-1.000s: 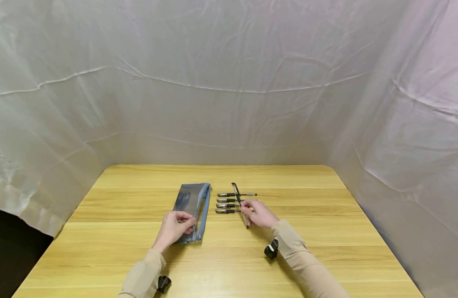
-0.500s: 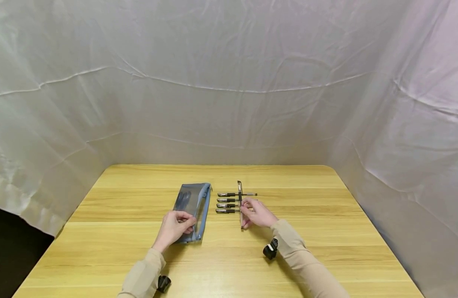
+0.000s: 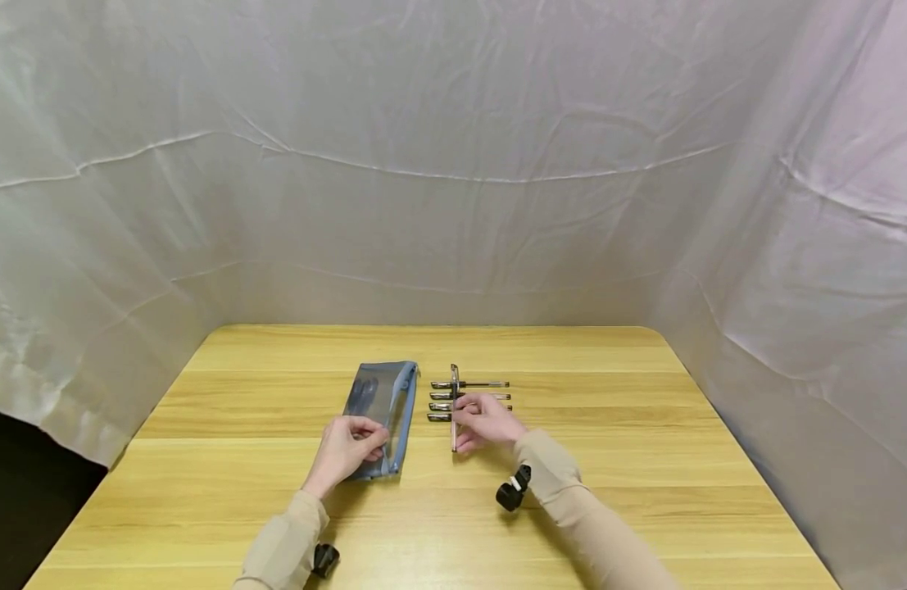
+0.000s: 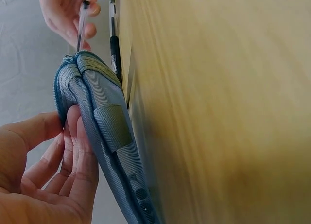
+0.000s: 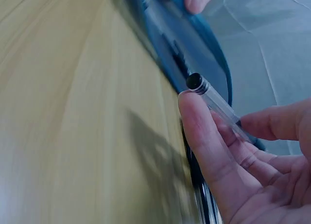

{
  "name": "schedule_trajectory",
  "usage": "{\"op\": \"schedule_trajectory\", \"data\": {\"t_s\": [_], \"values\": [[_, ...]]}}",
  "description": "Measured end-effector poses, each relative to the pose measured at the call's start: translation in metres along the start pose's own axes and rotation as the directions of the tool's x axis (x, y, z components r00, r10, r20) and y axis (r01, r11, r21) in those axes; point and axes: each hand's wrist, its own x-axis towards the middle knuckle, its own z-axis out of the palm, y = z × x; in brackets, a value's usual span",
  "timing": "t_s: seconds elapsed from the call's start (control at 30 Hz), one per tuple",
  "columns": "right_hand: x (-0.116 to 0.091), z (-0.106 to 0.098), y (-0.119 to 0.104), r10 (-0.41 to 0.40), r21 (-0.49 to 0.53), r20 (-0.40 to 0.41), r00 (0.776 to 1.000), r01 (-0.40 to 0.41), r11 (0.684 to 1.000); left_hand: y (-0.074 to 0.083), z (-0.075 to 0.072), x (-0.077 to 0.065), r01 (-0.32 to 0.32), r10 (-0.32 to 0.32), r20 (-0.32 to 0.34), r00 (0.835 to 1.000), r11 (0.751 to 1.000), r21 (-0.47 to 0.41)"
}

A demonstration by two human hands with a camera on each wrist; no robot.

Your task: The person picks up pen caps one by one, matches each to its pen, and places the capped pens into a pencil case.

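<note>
My left hand pinches one edge of a blue-grey see-through zip pencil pouch, whose mouth gapes toward the right. In the left wrist view, its fingers curl over the pouch's opened edge. Dark pen-like shapes show inside the pouch in the right wrist view. Thumb and fingers of my right hand grip a clear-barrelled black gel pen, raised over the other pens. Its cap points away from me, and its end plug faces the right wrist camera.
Several matching capped gel pens lie in a parallel row on the wooden table, right of the pouch and partly beneath my right hand. Pale cloth curtains stand behind and along both sides.
My right hand has turned its pen from a slant to straight front-to-back, then carried it left toward the pouch. The left hand and pouch have stayed in place.
</note>
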Motion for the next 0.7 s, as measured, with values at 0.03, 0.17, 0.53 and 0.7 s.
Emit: {"op": "schedule_trajectory", "data": {"t_s": [0.03, 0.17, 0.53, 0.7], "values": [[0.003, 0.003, -0.001, 0.004, 0.016, 0.002, 1.000, -0.004, 1.000, 0.000, 0.000, 0.000, -0.004, 0.004, 0.002, 1.000, 1.000, 0.000], [0.014, 0.016, -0.006, 0.040, 0.056, 0.003, 0.999, -0.040, 0.998, 0.000, 0.000, 0.000, -0.012, 0.012, 0.006, 1.000, 1.000, 0.002], [0.034, 0.052, -0.017, 0.036, 0.071, 0.056, 0.998, -0.040, 0.997, 0.001, 0.000, 0.000, -0.010, 0.011, -0.007, 1.000, 1.000, 0.011], [0.032, 0.049, -0.014, -0.020, 0.110, 0.080, 0.997, 0.011, 0.994, 0.001, 0.000, 0.001, -0.017, 0.017, -0.006, 1.000, 1.000, 0.012]]}}
